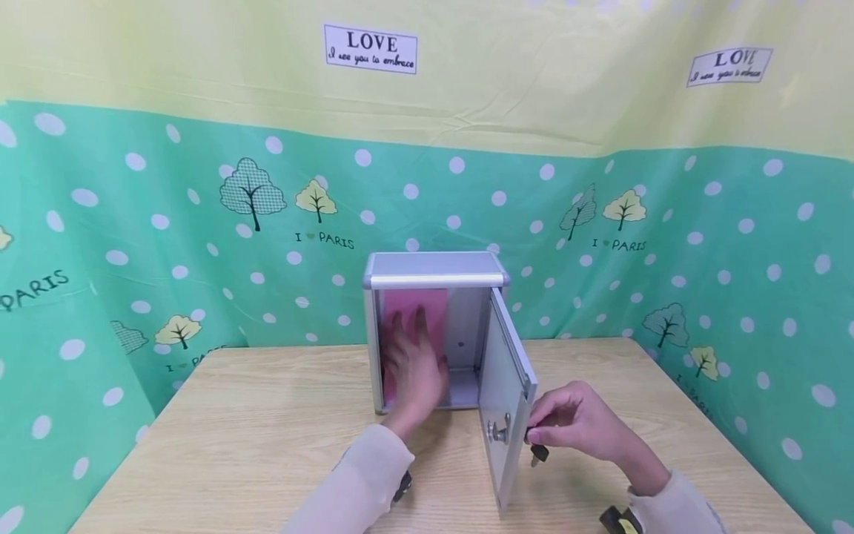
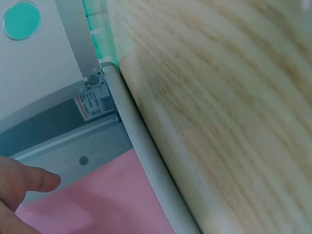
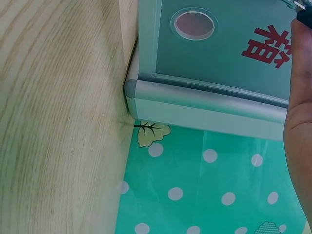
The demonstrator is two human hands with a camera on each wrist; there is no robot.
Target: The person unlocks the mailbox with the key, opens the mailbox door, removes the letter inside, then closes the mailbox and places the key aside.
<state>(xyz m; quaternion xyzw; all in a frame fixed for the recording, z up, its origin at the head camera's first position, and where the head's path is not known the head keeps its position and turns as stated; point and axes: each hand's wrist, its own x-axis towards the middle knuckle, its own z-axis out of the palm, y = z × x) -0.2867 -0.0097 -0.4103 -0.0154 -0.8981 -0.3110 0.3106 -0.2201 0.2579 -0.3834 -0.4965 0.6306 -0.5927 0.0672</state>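
A small silver metal box (image 1: 437, 280) stands on the table, its hinged door (image 1: 510, 356) swung out to the right. Inside, a pink sheet (image 1: 427, 300) stands against the back on the left side. My left hand (image 1: 416, 371) reaches into the box in front of the sheet, fingers spread; whether it touches the sheet I cannot tell. With thumb and fingers my right hand (image 1: 580, 426) pinches a key at the lock on the door's outer face, the held part mostly hidden. A second black-headed key (image 1: 539, 452) dangles below. The lock's metal cam (image 1: 499, 430) shows on the inner face.
The wooden table (image 1: 280, 430) extends on both sides of the box. A green and yellow printed cloth (image 1: 373, 200) hangs close behind and at both sides. In the right wrist view, the door has a round window (image 3: 194, 25) and red lettering (image 3: 265, 48).
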